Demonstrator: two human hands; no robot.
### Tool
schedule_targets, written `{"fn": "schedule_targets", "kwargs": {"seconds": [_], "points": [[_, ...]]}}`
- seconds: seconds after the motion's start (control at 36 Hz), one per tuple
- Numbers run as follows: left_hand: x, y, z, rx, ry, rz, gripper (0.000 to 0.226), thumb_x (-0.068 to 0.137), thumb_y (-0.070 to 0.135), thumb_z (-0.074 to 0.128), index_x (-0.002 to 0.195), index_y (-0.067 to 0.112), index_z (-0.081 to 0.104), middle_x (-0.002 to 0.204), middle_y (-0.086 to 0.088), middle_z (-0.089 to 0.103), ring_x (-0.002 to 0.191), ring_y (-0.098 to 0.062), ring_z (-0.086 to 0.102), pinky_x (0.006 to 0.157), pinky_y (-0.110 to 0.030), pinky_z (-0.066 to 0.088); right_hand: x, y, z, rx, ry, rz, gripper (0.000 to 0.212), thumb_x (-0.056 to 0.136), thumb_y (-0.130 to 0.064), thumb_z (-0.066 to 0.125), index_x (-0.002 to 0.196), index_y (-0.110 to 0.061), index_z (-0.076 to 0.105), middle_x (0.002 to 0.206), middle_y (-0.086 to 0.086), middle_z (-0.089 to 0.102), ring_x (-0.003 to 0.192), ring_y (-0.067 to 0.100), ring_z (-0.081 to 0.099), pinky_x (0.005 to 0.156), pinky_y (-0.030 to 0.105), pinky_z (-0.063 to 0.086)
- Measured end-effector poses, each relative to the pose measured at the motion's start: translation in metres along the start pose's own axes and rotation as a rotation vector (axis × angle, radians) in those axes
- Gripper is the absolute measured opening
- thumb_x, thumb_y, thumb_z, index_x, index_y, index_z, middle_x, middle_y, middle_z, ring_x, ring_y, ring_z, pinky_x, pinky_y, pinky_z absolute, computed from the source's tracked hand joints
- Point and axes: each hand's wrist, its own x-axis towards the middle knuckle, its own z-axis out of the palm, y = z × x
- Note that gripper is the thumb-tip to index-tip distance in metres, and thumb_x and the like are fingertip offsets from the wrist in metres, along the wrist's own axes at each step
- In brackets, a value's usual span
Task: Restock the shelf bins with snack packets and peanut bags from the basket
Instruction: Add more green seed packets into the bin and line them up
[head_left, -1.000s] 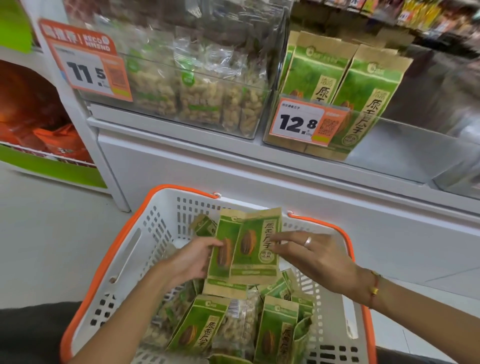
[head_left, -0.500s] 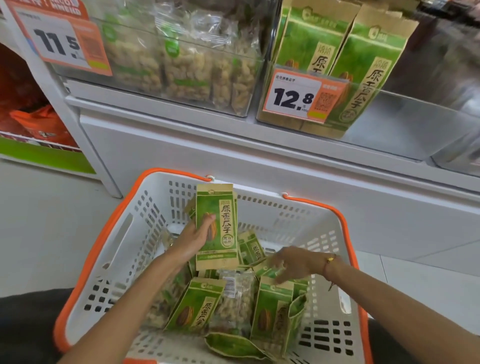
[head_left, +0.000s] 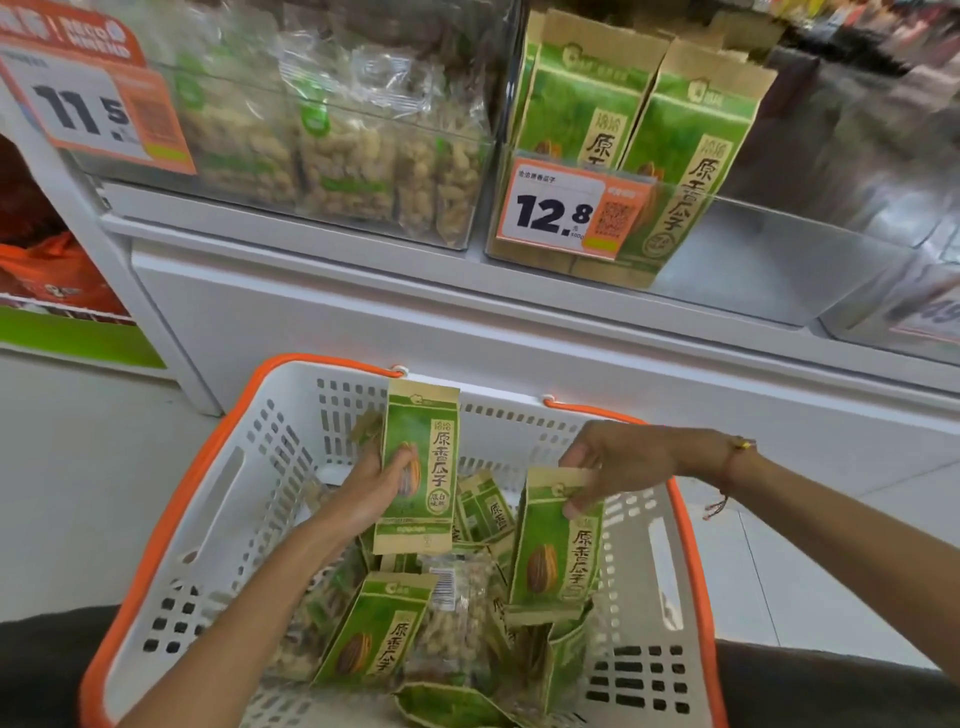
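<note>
Left hand (head_left: 379, 488) grips one green packet (head_left: 420, 467), right hand (head_left: 618, 462) pinches another (head_left: 558, 551); lift both upright, clear of the basket (head_left: 218, 467) rim, toward the bin above.

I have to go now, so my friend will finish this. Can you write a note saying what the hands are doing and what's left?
Left hand: holds one green packet upright above the basket.
Right hand: pinches the top of a second green packet, lifting it from the pile.
On the shelf: the 12.8 bin has a few matching green packets at its left and bare room to the right; the 11.5 bin holds peanut bags.
Done: nothing from these two hands is shelved yet.
Left: put both packets in the 12.8 bin, then move the remaining green packets and the peanut bag from the basket.
</note>
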Motion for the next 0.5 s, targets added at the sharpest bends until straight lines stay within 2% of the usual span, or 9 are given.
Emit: {"fn": "schedule_targets", "kwargs": {"seconds": [0.06, 0.11, 0.17, 0.22, 0.31, 0.36, 0.39, 0.42, 0.5], "points": [[-0.003, 0.003, 0.005, 0.047, -0.032, -0.010, 0.017, 0.102, 0.030, 0.033, 0.096, 0.023, 0.046, 0.098, -0.005, 0.056, 0.083, -0.005, 0.049, 0.082, -0.024, 0.035, -0.006, -0.017, -0.011, 0.064, 0.013, -0.015, 0.018, 0.083, -0.020, 0.071, 0.093, -0.005, 0.074, 0.087, 0.004, 0.075, 0.073, 0.005, 0.065, 0.068, 0.017, 0.050], [-0.007, 0.007, 0.009, 0.077, -0.083, -0.030, 0.022, 0.101, 0.034, 0.031, 0.089, 0.025, 0.047, 0.099, -0.004, 0.054, 0.088, -0.006, 0.049, 0.085, -0.024, 0.037, -0.003, -0.031, -0.012, 0.139, 0.085, -0.031, 0.016, 0.084, -0.021, 0.071, 0.089, -0.006, 0.074, 0.079, -0.002, 0.074, 0.067, 0.001, 0.063, 0.061, 0.013, 0.046], [-0.012, 0.012, 0.012, 0.069, -0.118, -0.051, 0.037, 0.101, 0.039, 0.027, 0.113, 0.014, 0.051, 0.124, -0.010, 0.049, 0.111, -0.017, 0.047, 0.102, -0.033, 0.034, 0.007, -0.038, -0.011, 0.224, 0.179, -0.035, 0.011, 0.082, -0.018, 0.073, 0.087, -0.008, 0.072, 0.073, -0.005, 0.071, 0.066, 0.001, 0.063, 0.059, 0.014, 0.048], [-0.017, 0.018, 0.015, 0.040, -0.142, -0.069, 0.043, 0.102, 0.038, 0.018, 0.126, 0.015, 0.045, 0.130, -0.006, 0.044, 0.116, -0.015, 0.043, 0.100, -0.031, 0.030, 0.019, -0.041, -0.009, 0.255, 0.294, -0.037, 0.015, 0.078, -0.016, 0.077, 0.088, -0.007, 0.069, 0.076, 0.003, 0.070, 0.064, 0.006, 0.064, 0.058, 0.018, 0.052], [-0.023, 0.033, 0.019, -0.085, -0.156, -0.080, 0.046, 0.098, 0.055, 0.016, 0.113, 0.026, 0.049, 0.121, 0.006, 0.045, 0.110, -0.006, 0.042, 0.103, -0.031, 0.028, 0.030, -0.047, -0.007, 0.310, 0.432, -0.050, 0.024, 0.073, -0.012, 0.080, 0.090, -0.004, 0.064, 0.079, 0.011, 0.067, 0.066, 0.017, 0.062, 0.056, 0.022, 0.053], [-0.008, 0.025, 0.017, -0.223, -0.071, -0.091, 0.084, 0.066, 0.091, 0.035, 0.118, 0.029, 0.059, 0.126, 0.002, 0.055, 0.117, -0.016, 0.052, 0.109, -0.040, 0.032, 0.034, -0.051, -0.006, 0.351, 0.498, -0.067, 0.025, 0.072, -0.009, 0.081, 0.089, -0.006, 0.062, 0.078, 0.010, 0.066, 0.067, 0.019, 0.061, 0.056, 0.023, 0.052], [0.008, 0.011, 0.016, -0.264, -0.055, -0.107, 0.106, 0.048, 0.098, 0.042, 0.128, 0.030, 0.054, 0.134, -0.002, 0.053, 0.123, -0.022, 0.050, 0.109, -0.045, 0.033, 0.034, -0.054, -0.005, 0.361, 0.532, -0.075, 0.027, 0.071, -0.009, 0.082, 0.089, -0.007, 0.062, 0.079, 0.010, 0.066, 0.069, 0.020, 0.061, 0.060, 0.027, 0.053], [0.016, 0.003, 0.015, -0.261, -0.049, -0.089, 0.116, 0.041, 0.097, 0.047, 0.136, 0.031, 0.046, 0.142, -0.005, 0.047, 0.129, -0.025, 0.045, 0.110, -0.048, 0.032, 0.034, -0.056, -0.004, 0.363, 0.570, -0.082, 0.029, 0.069, -0.010, 0.083, 0.090, -0.008, 0.063, 0.082, 0.011, 0.067, 0.070, 0.021, 0.061, 0.063, 0.032, 0.053], [-0.022, 0.043, 0.019, -0.123, -0.087, -0.040, 0.090, 0.074, 0.082, 0.039, 0.147, 0.032, 0.023, 0.155, -0.001, 0.024, 0.141, -0.022, 0.025, 0.115, -0.046, 0.018, 0.028, -0.062, -0.004, 0.307, 0.707, -0.092, 0.040, 0.066, -0.020, 0.086, 0.098, -0.013, 0.063, 0.093, 0.009, 0.066, 0.068, 0.016, 0.059, 0.065, 0.034, 0.051]]}}
